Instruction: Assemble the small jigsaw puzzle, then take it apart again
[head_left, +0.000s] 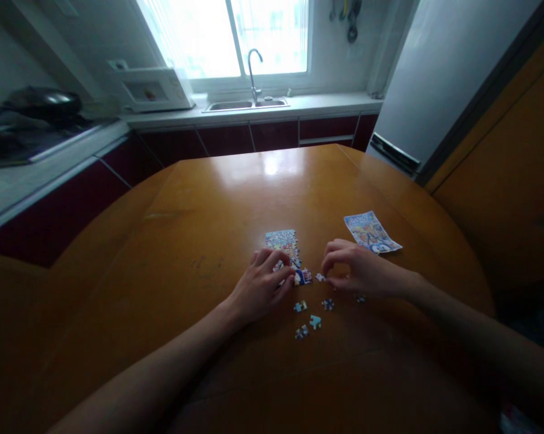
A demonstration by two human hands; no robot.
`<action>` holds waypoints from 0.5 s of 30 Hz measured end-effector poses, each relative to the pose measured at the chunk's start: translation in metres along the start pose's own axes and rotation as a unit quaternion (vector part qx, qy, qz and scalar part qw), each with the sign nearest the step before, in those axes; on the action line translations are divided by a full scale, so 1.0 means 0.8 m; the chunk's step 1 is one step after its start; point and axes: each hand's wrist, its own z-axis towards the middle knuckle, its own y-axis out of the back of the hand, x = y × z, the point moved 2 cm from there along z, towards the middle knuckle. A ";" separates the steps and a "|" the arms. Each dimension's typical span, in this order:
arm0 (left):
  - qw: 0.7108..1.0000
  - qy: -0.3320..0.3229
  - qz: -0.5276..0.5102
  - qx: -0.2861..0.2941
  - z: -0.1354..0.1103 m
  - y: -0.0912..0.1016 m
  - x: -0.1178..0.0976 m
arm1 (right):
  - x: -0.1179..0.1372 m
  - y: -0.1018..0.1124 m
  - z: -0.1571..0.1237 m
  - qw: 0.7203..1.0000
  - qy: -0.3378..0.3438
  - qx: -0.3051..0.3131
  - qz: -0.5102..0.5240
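Note:
A partly joined jigsaw puzzle lies on the table in the head view, with a ragged right side. My left hand covers its lower left part, fingers curled and thumb close to the index finger at the bottom edge. Just right of the puzzle, my right hand is curved, thumb and index finger apart. A loose puzzle piece lies beside its fingertips. Closer to me lie a teal piece, a dark patterned piece and several others. One piece sits under my right wrist.
The large wooden table has rounded ends. A printed picture sheet lies beyond my right hand. Behind the table are a counter with a sink, a white microwave, a stove with a pan and a fridge.

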 end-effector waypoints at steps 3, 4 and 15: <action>1.000 0.008 -0.003 0.002 0.000 0.000 0.001 | -0.016 -0.011 0.031 0.999 0.010 0.000 0.046; 1.000 0.011 -0.003 0.005 0.000 0.000 0.001 | -0.022 -0.017 0.038 0.999 0.001 -0.004 0.052; 0.999 0.001 -0.032 -0.004 0.000 0.004 0.002 | -0.044 -0.036 0.046 0.997 -0.043 -0.005 0.064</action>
